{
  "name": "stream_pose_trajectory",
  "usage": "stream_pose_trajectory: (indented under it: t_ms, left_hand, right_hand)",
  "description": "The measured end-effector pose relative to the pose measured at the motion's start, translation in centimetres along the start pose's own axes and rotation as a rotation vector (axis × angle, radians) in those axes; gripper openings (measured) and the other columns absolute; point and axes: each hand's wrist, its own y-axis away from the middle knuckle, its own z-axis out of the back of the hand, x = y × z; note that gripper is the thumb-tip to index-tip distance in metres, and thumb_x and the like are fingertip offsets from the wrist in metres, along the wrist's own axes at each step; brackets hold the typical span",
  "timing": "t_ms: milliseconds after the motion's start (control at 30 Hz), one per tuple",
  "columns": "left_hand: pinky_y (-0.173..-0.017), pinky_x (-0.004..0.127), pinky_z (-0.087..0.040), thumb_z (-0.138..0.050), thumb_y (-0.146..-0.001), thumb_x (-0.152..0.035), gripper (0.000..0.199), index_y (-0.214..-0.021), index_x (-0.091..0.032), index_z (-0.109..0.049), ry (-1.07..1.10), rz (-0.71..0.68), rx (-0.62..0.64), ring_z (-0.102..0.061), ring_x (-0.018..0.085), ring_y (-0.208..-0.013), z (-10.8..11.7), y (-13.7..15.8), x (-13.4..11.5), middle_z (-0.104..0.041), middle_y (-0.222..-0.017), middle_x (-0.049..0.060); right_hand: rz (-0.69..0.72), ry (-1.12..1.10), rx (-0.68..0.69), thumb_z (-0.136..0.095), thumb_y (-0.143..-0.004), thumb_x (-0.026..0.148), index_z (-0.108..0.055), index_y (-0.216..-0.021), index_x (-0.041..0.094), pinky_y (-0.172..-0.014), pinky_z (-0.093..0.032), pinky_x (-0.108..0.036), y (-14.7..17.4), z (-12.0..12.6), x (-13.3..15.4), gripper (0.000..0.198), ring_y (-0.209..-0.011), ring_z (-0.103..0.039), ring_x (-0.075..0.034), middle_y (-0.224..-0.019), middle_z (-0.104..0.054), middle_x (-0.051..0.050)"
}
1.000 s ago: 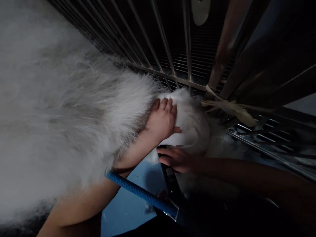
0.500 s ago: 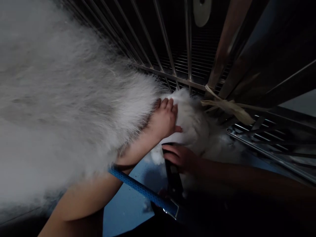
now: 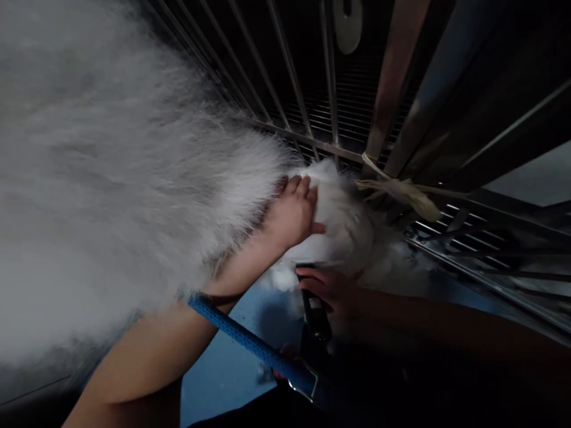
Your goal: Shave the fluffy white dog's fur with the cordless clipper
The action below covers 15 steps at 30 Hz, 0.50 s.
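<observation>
White fur (image 3: pixel 345 217) lies under the left hand (image 3: pixel 292 211) and just beyond the right hand (image 3: pixel 328 288), which holds a black tool (image 3: pixel 318 324). I can't tell if the left grabs.

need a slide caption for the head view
Left hand resting on white fluffy fur, right hand gripping a black handheld tool.
</observation>
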Motion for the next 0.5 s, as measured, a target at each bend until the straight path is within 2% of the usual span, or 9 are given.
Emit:
stream_pose_trajectory:
  t_ms: [133, 200, 300, 400, 500]
  left_hand:
    - [-0.115, 0.048, -0.031, -0.066, -0.084, -0.06, 0.084, -0.144, -0.004, -0.048, 0.004, -0.001, -0.051, -0.042, 0.037, -0.138, -0.2, 0.0, 0.3, -0.045, -0.151, 0.022]
    - [-0.115, 0.048, -0.032, -0.067, -0.083, -0.059, 0.083, -0.142, -0.004, -0.05, -0.003, -0.009, -0.058, -0.043, 0.037, -0.138, 0.0, -0.1, 0.4, -0.047, -0.15, 0.022]
    - [-0.115, 0.05, -0.033, -0.067, -0.084, -0.057, 0.079, -0.14, -0.004, -0.052, -0.026, -0.025, -0.091, -0.045, 0.037, -0.137, -0.2, 0.3, 0.3, -0.049, -0.148, 0.021]
    - [-0.115, 0.05, -0.033, -0.06, -0.092, -0.047, 0.061, -0.139, -0.008, -0.054, -0.08, -0.078, -0.202, -0.045, 0.034, -0.138, -1.4, 2.0, -0.3, -0.048, -0.15, 0.02]
    - [-0.115, 0.046, -0.034, -0.049, -0.099, -0.036, 0.045, -0.139, -0.016, -0.055, -0.14, -0.234, -0.264, -0.046, 0.028, -0.139, -3.2, 4.4, -0.9, -0.049, -0.15, 0.013]
  right_hand:
    - [-0.05, 0.112, -0.047, -0.058, -0.088, 0.024, -0.063, -0.117, 0.019, -0.071, -0.054, -0.033, 0.4, -0.1, -0.2, 0.029, -0.084, -0.069, -0.021, -0.129, -0.065, -0.014]
    - [-0.028, 0.154, -0.095, -0.056, -0.089, 0.025, -0.063, -0.114, 0.017, -0.071, -0.054, -0.035, -0.1, 0.0, -0.3, 0.028, -0.086, -0.069, -0.023, -0.131, -0.063, -0.018]
    - [0.081, 0.163, -0.099, -0.055, -0.088, 0.023, -0.063, -0.111, 0.014, -0.072, -0.054, -0.036, -0.7, -0.1, -0.4, 0.026, -0.088, -0.068, -0.024, -0.133, -0.062, -0.02]
    - [0.073, 0.184, -0.085, -0.053, -0.091, 0.022, -0.063, -0.115, 0.016, -0.069, -0.053, -0.034, 0.0, -0.3, 0.2, 0.027, -0.082, -0.068, -0.021, -0.133, -0.063, -0.017]
    - [0.036, 0.176, -0.062, -0.053, -0.094, 0.026, -0.063, -0.12, 0.021, -0.066, -0.052, -0.032, 1.2, -0.2, 1.1, 0.029, -0.076, -0.066, -0.018, -0.136, -0.062, -0.014]
